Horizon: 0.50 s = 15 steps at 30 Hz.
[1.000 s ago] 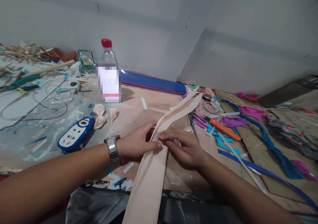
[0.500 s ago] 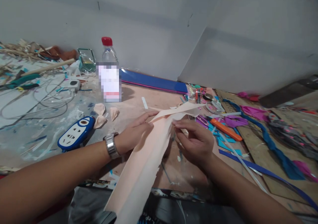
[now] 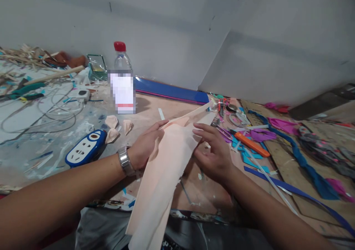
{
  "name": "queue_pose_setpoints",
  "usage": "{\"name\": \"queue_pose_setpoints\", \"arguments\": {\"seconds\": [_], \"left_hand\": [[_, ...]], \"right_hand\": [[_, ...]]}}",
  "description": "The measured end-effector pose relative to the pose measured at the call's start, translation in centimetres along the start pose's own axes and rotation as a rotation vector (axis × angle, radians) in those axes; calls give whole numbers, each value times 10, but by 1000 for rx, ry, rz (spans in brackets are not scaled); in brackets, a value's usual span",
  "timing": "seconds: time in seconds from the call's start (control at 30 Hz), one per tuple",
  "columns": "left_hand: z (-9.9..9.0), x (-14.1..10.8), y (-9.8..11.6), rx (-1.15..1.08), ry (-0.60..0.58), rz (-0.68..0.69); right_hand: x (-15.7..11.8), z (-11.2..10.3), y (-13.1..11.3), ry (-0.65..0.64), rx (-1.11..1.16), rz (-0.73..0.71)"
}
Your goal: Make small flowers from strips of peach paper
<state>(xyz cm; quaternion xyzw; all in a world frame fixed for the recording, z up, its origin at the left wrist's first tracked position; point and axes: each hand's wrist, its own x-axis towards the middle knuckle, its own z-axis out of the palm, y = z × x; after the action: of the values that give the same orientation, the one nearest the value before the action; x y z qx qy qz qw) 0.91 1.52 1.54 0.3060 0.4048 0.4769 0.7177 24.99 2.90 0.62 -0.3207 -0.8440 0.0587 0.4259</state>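
A long sheet of pale peach paper (image 3: 169,161), folded lengthwise with a ragged right edge, hangs between my hands over the table's front edge. My left hand (image 3: 146,143) grips its left side, thumb on top and the other fingers mostly hidden behind it. At the right edge, my right hand (image 3: 212,152) pinches the paper near its upper part, fingers bent and thumb partly hidden. Small folded peach pieces (image 3: 111,135) lie to the left of my left hand. An orange utility knife (image 3: 251,144) rests to the right of my right hand.
On the left stand a blue-and-white power strip (image 3: 85,148), a cable (image 3: 50,117) and green-handled pliers (image 3: 26,90). A red-capped bottle (image 3: 122,61) is at the back behind a blurred phone-like screen (image 3: 124,91). Blue strips (image 3: 296,154) and coloured scraps (image 3: 263,135) cover the right side.
The paper has turned more face-on, its folds spread wider, and its far end has shifted left. My right hand has moved slightly, its fingers now less tightly bent.
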Motion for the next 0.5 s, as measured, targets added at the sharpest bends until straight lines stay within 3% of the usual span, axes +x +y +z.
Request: {"name": "queue_pose_setpoints", "arguments": {"seconds": [0.1, 0.17, 0.27, 0.33, 0.5], "left_hand": [[0, -1, 0, -41, -62, -52], [2, -3, 0, -64, -173, -73], [7, -7, -1, -72, -335, -72], [9, -8, -3, -105, -384, -81], [5, -7, -8, -57, -368, -140]], "right_hand": [[-1, 3, -3, -145, 37, -78], [-3, 4, -6, -180, 50, -126], [-3, 2, -10, -169, 32, -153], [-2, -1, -12, -146, 38, -161], [8, -14, -18, -39, -31, -118]]}}
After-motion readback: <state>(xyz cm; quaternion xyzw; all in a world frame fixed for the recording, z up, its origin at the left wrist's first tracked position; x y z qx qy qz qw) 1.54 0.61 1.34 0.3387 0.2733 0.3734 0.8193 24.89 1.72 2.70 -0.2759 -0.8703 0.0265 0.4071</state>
